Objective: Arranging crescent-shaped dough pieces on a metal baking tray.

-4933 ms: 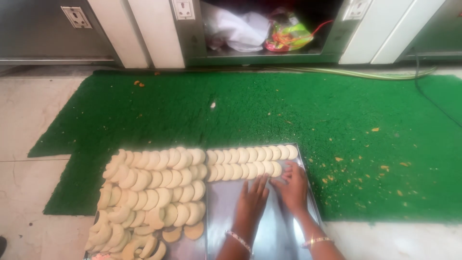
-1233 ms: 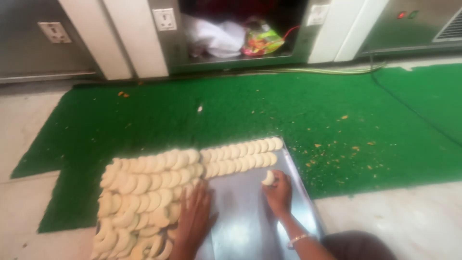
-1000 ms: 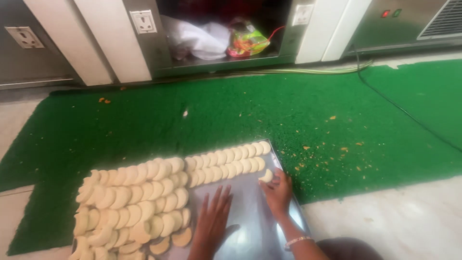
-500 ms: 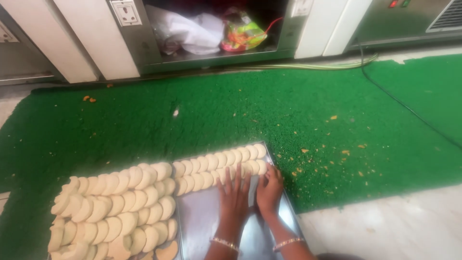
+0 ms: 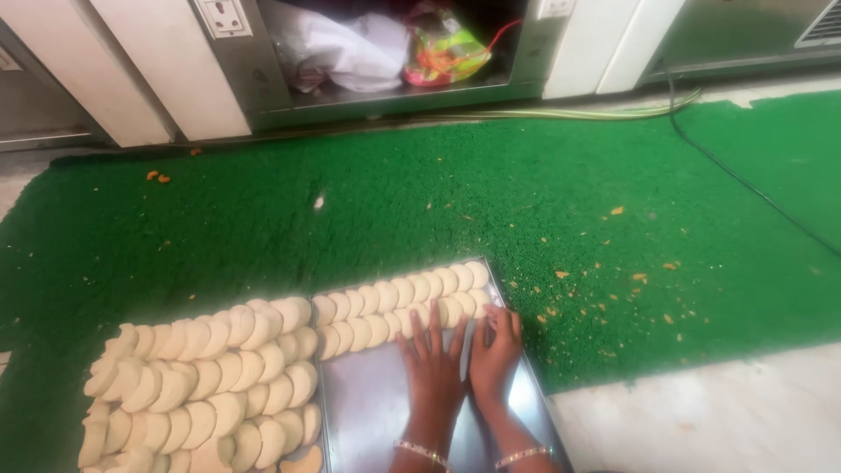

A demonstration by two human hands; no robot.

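A shiny metal tray (image 5: 368, 412) lies on a green mat. Two overlapping rows of pale half-moon dough pieces (image 5: 385, 302) run along its far edge. My left hand (image 5: 432, 359) lies flat on the tray with fingers spread, its fingertips touching the nearer row. My right hand (image 5: 495, 349) sits right beside it at the tray's right edge, fingers curled against the last pieces of that row; whether it grips one is unclear. To the left a second tray (image 5: 197, 377) is covered with several rows of the same dough pieces.
The green mat (image 5: 491, 201) is speckled with orange crumbs to the right of the tray. Beyond it stands a metal cabinet (image 5: 394, 61) with a white bag and a colourful packet in its open bay. A black cable (image 5: 745, 184) crosses the mat at right.
My left hand has come over from the left tray to the middle of the right tray, and both hands now rest together against the nearer row of dough pieces. The view has shifted left.
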